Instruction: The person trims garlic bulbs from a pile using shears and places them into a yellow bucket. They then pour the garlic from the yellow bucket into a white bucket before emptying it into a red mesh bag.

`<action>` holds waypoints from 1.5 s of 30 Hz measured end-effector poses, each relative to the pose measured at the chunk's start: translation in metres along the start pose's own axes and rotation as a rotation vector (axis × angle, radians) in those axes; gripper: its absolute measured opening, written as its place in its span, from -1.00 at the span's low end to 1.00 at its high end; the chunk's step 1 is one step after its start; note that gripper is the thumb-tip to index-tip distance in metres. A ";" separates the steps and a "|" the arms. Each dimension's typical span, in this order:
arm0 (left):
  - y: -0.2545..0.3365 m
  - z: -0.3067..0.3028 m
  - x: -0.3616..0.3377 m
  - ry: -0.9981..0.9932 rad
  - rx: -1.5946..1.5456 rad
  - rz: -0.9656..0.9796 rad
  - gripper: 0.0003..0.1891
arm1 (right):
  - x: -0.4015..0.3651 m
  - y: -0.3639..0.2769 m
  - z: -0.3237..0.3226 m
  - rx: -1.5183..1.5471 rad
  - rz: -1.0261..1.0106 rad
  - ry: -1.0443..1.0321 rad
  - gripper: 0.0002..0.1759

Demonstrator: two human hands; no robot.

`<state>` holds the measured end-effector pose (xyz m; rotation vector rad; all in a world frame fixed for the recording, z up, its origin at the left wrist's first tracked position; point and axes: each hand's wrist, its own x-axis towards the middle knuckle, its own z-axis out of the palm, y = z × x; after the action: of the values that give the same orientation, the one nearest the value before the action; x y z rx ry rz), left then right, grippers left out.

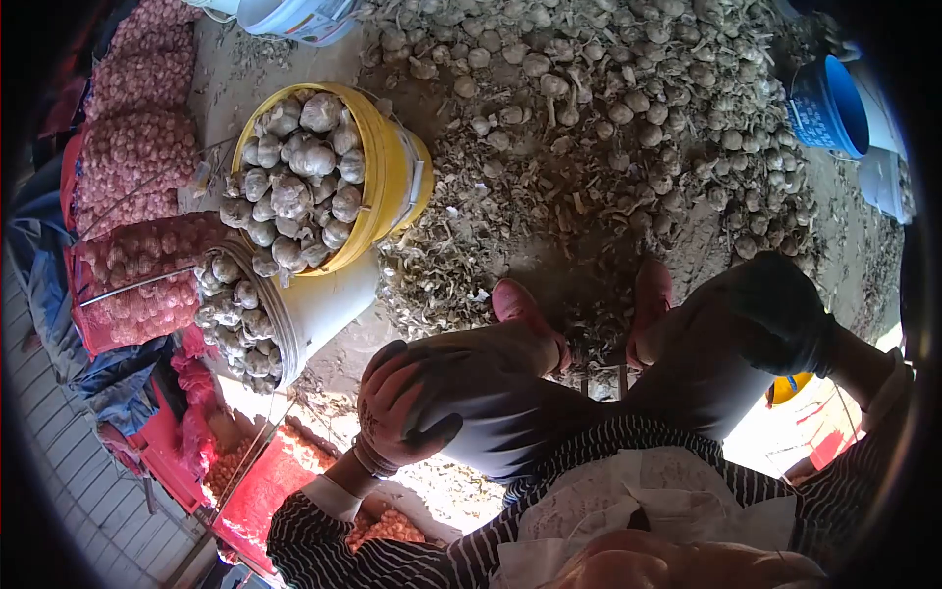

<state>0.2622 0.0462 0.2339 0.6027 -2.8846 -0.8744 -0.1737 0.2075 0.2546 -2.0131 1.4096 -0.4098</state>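
Observation:
My left hand [400,404], in a dark reddish glove, rests on my left knee with its fingers apart and nothing in it. My right hand [782,309], in a dark glove, lies flat over my right knee. Shadow blurs its separate fingers, and I see nothing held. Nearest to my left hand is a white bucket [329,309] heaped with garlic bulbs [238,319]. Behind it stands a yellow bucket [400,187], also piled high with garlic bulbs [294,182].
Loose garlic bulbs [638,108] cover the ground ahead, with dry skins and stalks [471,236] around my shoes [518,304]. Filled red mesh sacks [137,167] line the left. A blue bucket [829,108] lies tipped at right, and a white bucket [299,18] stands at the top.

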 end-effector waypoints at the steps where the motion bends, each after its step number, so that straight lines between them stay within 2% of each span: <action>1: -0.003 0.006 0.000 0.152 -0.063 0.030 -0.36 | 0.013 0.008 0.002 0.039 -0.018 -0.023 -0.47; 2: -0.004 0.006 0.006 0.158 -0.105 -0.009 -0.51 | 0.023 0.017 0.002 0.060 -0.002 -0.028 -0.56; 4: -0.008 0.003 0.014 0.074 -0.187 -0.013 -0.61 | 0.043 0.034 0.003 0.102 0.027 -0.043 -0.71; 5: -0.014 0.003 0.014 0.004 -0.215 0.013 -0.65 | 0.050 0.043 0.010 0.136 0.006 -0.067 -0.71; 6: -0.017 0.002 0.013 -0.089 -0.173 0.074 -0.56 | 0.053 0.049 0.018 0.241 0.094 -0.161 -0.73; 8: -0.021 -0.002 0.020 -0.129 -0.303 0.040 -0.63 | 0.056 0.055 0.028 0.446 0.288 -0.381 -0.65; 9: -0.022 -0.004 0.024 -0.133 -0.321 0.003 -0.63 | 0.062 0.058 0.028 0.465 0.279 -0.416 -0.65; 11: -0.021 -0.010 0.033 -0.175 -0.414 0.003 -0.62 | 0.073 0.059 0.022 0.406 0.119 -0.384 -0.69; 14: -0.010 -0.010 0.027 -0.126 -0.468 -0.056 -0.63 | 0.091 0.052 0.003 0.294 -0.143 -0.319 -0.69; 15: -0.007 -0.010 0.025 -0.107 -0.462 -0.057 -0.62 | 0.091 0.048 0.001 0.290 -0.163 -0.338 -0.69; 17: 0.005 -0.011 0.022 -0.040 -0.472 -0.119 -0.60 | 0.090 0.043 0.005 0.331 -0.122 -0.436 -0.50; 24: 0.059 -0.007 -0.026 0.248 -0.478 -0.361 -0.50 | 0.098 -0.002 0.003 0.315 -0.186 -0.563 -0.59; 27: 0.090 -0.006 -0.048 0.273 -0.485 -0.492 -0.50 | 0.084 -0.027 0.006 0.244 -0.216 -0.524 -0.69; 28: 0.103 0.002 -0.056 0.305 -0.477 -0.504 -0.50 | 0.084 -0.038 0.005 0.152 -0.103 -0.692 -0.71; 29: 0.116 0.008 -0.060 0.316 -0.432 -0.624 -0.49 | 0.086 -0.047 0.003 0.047 0.016 -0.850 -0.73; 30: 0.128 0.010 -0.064 0.326 -0.390 -0.740 -0.48 | 0.095 -0.066 -0.002 0.016 -0.002 -0.857 -0.73; 31: 0.137 0.004 -0.067 0.300 -0.376 -0.821 -0.47 | 0.105 -0.090 -0.007 -0.216 0.064 -0.979 -0.74; 32: 0.148 0.003 -0.073 0.335 -0.370 -0.812 -0.47 | 0.114 -0.107 -0.009 -0.454 0.142 -1.080 -0.75; 33: 0.155 0.006 -0.080 0.255 -0.339 -0.929 -0.48 | 0.111 -0.113 -0.004 -0.488 0.140 -1.057 -0.75; 34: 0.156 0.009 -0.088 0.173 -0.304 -1.045 -0.49 | 0.095 -0.113 0.010 -0.603 0.292 -0.925 -0.72; 35: 0.159 0.008 -0.095 0.198 -0.296 -1.031 -0.49 | 0.076 -0.110 0.031 -0.705 0.447 -0.793 -0.68; 37: 0.173 0.012 -0.108 0.449 -0.294 -1.462 -0.51 | 0.045 -0.071 0.082 -0.074 0.544 -0.638 -0.68; 38: 0.178 0.019 -0.118 0.466 -0.306 -1.449 -0.51 | 0.030 -0.054 0.106 0.230 0.582 -0.576 -0.68; 39: 0.180 0.026 -0.129 0.466 -0.372 -1.475 -0.50 | 0.048 -0.072 0.095 0.267 0.434 -0.588 -0.67; 40: 0.175 0.024 -0.140 0.461 -0.432 -1.497 -0.50 | 0.077 -0.095 0.080 0.161 0.217 -0.599 -0.67; 41: 0.172 -0.004 -0.146 0.547 -0.667 -1.609 -0.48 | 0.101 -0.115 0.069 0.047 0.004 -0.576 -0.67; 42: 0.163 -0.018 -0.157 0.542 -0.660 -1.587 -0.48 | 0.126 -0.128 0.060 -0.086 -0.182 -0.519 -0.67; 43: 0.155 -0.029 -0.169 0.614 -0.950 -1.589 -0.49 | 0.149 -0.140 0.053 -0.200 -0.302 -0.442 -0.67; 44: 0.147 -0.036 -0.181 0.663 -1.249 -1.571 -0.49 | 0.170 -0.149 0.046 -0.276 -0.338 -0.362 -0.66; 45: 0.133 -0.034 -0.196 0.661 -1.262 -1.567 -0.50 | 0.187 -0.160 0.045 -0.290 -0.238 -0.271 -0.70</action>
<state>0.4020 0.2057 0.3443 2.1381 -0.4948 -1.6715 0.0378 0.0855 0.3065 -2.3779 1.1167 -0.0254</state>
